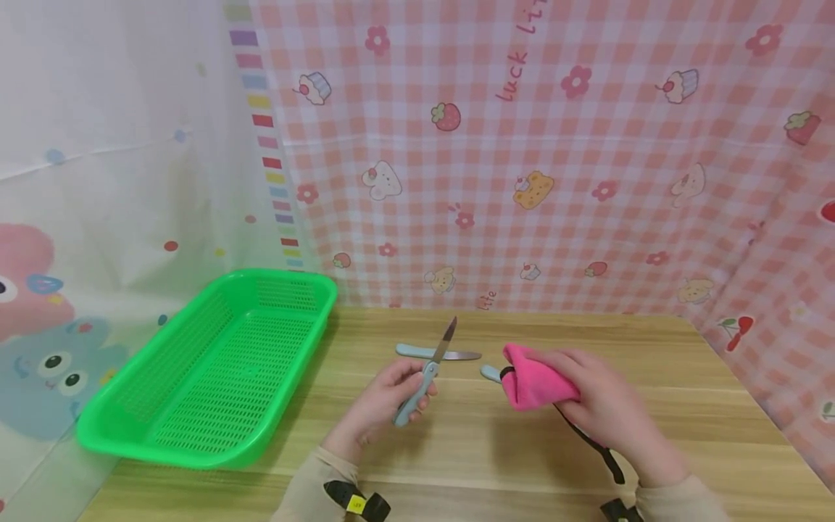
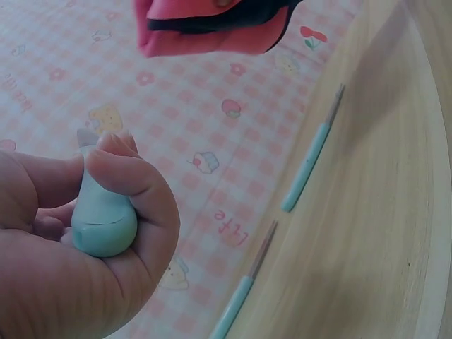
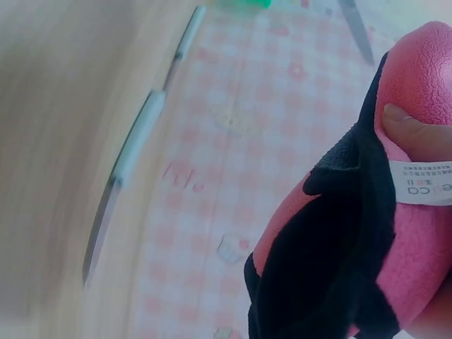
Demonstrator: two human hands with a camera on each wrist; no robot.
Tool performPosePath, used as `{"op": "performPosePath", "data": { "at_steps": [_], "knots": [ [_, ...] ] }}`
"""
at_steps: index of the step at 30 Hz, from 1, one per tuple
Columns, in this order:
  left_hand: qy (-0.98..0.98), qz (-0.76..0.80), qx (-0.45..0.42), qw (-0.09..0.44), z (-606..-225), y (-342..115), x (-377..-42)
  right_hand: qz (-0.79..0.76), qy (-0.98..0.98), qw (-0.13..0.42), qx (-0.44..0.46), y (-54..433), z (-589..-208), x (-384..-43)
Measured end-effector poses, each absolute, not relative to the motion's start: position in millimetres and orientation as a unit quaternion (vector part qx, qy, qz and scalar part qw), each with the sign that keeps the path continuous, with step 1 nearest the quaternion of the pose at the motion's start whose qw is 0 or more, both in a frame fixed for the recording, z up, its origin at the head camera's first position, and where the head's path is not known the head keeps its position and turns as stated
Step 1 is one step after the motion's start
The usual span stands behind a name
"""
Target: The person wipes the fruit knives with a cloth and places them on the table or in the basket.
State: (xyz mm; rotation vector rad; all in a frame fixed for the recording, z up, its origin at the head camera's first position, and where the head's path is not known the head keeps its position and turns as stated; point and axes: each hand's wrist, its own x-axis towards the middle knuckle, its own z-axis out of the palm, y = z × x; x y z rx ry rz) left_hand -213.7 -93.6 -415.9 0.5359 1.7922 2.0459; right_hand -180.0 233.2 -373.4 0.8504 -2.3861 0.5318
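Note:
My left hand (image 1: 385, 402) grips a knife (image 1: 414, 400) by its pale blue-green handle, its blade slanting up and away. The handle's rounded end (image 2: 106, 229) pokes out between thumb and fingers in the left wrist view. In my right hand (image 1: 607, 399) is a bunched pink cloth (image 1: 538, 382) with black edging, held above the table. The thumb presses beside its white label (image 3: 424, 182) in the right wrist view. Behind the hands lies a second knife (image 1: 417, 351) of the same kind. A third knife (image 3: 138, 138) lies under the cloth, mostly hidden from the head view.
A green plastic basket (image 1: 277, 417) with slatted floor and walls stands at the left of the wooden table (image 1: 450, 478). Pink checked fabric (image 1: 483, 152) hangs behind the table, and white printed sheeting (image 1: 117, 203) covers the left side. A black strap (image 1: 607, 460) dangles below my right hand.

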Motion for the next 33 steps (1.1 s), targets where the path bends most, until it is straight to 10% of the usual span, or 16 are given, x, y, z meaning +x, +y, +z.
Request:
{"op": "performPosePath", "data": {
  "at_steps": [33],
  "knots": [
    [0.588,0.757,0.186,0.216,-417.8,-82.0,-210.9,0.274,-0.854,0.251,0.364,153.3,-391.2,-190.5]
  ]
}}
